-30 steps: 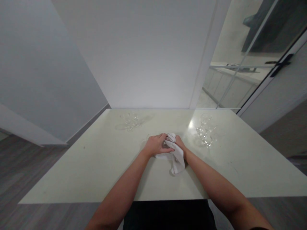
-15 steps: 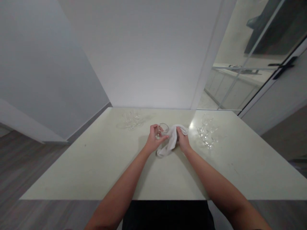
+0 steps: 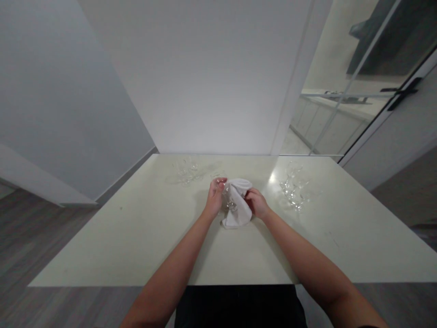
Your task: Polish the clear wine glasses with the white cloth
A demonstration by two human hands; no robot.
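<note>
Above the middle of the pale table (image 3: 136, 237), my left hand (image 3: 215, 198) is closed round a clear stemmed glass (image 3: 228, 196), fingers curled over its rim. My right hand (image 3: 256, 202) grips a white cloth (image 3: 237, 205) and holds it against the glass. The cloth drapes over the glass and hangs down toward the table, hiding most of the bowl.
A group of clear glasses (image 3: 186, 171) stands at the table's back left, another group of glasses (image 3: 295, 187) at the back right. A white wall rises right behind the table. A glass door (image 3: 358, 91) is at the right.
The glass and cloth were lifted from low on the table. My right hand has wrapped the cloth over the glass, which showed its open rim half a second ago.
</note>
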